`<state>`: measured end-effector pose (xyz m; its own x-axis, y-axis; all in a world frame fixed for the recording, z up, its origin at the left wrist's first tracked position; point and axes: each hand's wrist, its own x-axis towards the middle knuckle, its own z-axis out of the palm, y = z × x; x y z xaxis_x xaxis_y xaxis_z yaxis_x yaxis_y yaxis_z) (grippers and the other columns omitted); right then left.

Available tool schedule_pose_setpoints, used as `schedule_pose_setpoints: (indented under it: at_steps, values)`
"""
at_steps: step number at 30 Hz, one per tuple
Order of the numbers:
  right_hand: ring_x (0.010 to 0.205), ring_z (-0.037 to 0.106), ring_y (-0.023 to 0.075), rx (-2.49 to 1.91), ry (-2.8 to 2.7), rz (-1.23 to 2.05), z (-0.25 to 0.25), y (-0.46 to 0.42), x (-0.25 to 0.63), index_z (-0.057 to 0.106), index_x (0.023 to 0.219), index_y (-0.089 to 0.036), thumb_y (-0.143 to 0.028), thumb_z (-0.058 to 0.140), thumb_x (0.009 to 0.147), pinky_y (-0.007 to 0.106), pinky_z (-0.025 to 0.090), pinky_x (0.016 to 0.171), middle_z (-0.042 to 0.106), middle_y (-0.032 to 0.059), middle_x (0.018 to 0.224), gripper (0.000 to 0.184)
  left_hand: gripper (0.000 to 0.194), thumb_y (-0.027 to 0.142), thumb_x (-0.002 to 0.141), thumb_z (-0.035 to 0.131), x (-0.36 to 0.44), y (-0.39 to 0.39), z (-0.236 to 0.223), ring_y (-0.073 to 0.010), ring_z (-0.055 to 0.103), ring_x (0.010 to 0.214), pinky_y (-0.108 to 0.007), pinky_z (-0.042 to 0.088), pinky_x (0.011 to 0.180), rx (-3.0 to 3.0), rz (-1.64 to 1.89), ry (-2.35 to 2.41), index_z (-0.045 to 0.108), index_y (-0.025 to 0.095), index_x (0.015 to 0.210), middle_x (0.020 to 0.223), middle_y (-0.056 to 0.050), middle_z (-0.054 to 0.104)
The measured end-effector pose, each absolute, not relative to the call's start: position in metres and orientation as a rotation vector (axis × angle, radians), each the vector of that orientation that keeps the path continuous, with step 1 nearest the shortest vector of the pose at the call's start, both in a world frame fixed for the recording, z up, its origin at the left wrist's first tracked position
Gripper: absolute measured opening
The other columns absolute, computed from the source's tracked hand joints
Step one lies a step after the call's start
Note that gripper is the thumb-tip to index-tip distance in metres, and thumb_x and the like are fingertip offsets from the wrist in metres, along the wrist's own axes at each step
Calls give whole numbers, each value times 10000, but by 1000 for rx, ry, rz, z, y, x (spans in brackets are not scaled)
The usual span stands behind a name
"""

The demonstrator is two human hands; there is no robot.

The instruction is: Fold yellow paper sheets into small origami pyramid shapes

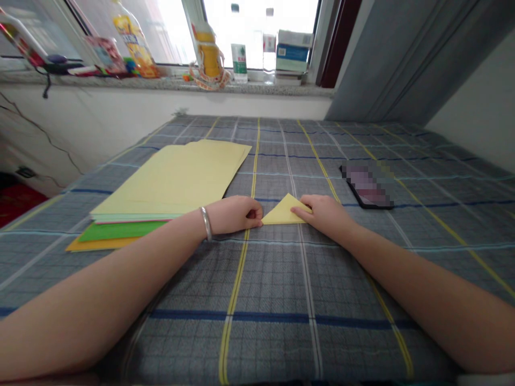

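Note:
A small yellow paper (284,212), folded into a triangle, lies on the checked cloth with its peak pointing away from me. My left hand (237,214), with a silver bangle at the wrist, has its fingers curled and pinched at the triangle's left corner. At the other end, my right hand (319,212) grips the right corner, its thumb lying on the paper and the fingers bent behind it. The right corner itself is partly covered by that hand. Left of the triangle, beyond my left forearm, rests a stack of coloured paper (177,174), pale yellow on top with green and orange sheets below.
A phone (368,185) with a blurred screen lies to the right on the grey checked cloth (273,284). Behind, the windowsill (161,83) carries a yellow bottle (134,40), a white and green tube (239,61) and boxes (293,52). A grey curtain (394,59) hangs at right.

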<state>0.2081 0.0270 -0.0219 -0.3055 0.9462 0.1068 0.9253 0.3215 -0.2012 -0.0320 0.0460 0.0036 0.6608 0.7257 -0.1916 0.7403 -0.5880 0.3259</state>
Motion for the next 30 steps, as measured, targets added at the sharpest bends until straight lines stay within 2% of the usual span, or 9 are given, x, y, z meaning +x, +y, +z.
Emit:
schedule_pose_setpoints:
  at_steps: [6, 9, 14, 23, 30]
  values:
    - [595, 460, 142, -1656, -2315, 113, -22, 23, 211, 476, 659, -205, -448, 452, 905, 281, 236, 538, 564, 6, 641, 346, 142, 243, 865, 487, -26, 35, 0, -162, 572, 739, -263, 406, 651, 2725, 148, 1323, 604, 166, 845, 874, -44, 626]
    - [601, 467, 147, -1679, -2333, 104, -22, 22, 210, 489, 666, -205, -449, 452, 905, 284, 233, 536, 572, 12, 643, 344, 132, 252, 858, 507, -24, 34, -2, -156, 568, 702, -260, 410, 633, 2706, 156, 1311, 600, 165, 820, 824, -38, 626]
    - [625, 494, 159, -1732, -2363, 81, -21, 23, 208, 516, 698, -203, -445, 435, 915, 288, 234, 535, 609, 28, 685, 335, 239, 370, 863, 521, -23, 42, -4, -156, 562, 664, -253, 382, 592, 2542, 138, 1375, 632, 175, 781, 752, -29, 641]
    - [639, 509, 165, -1750, -2376, 88, -21, 24, 207, 520, 704, -202, -440, 432, 919, 287, 245, 542, 619, 32, 696, 332, 195, 331, 826, 545, -25, 47, 4, -140, 537, 586, -247, 310, 521, 2463, -76, 1435, 667, 200, 750, 693, -7, 656]
    - [628, 501, 163, -1732, -2373, 85, -22, 24, 208, 530, 706, -202, -430, 434, 918, 288, 249, 541, 610, 30, 681, 325, 207, 316, 829, 502, -29, 48, 8, -145, 562, 614, -241, 357, 542, 2461, -98, 1380, 659, 192, 774, 711, -11, 664]
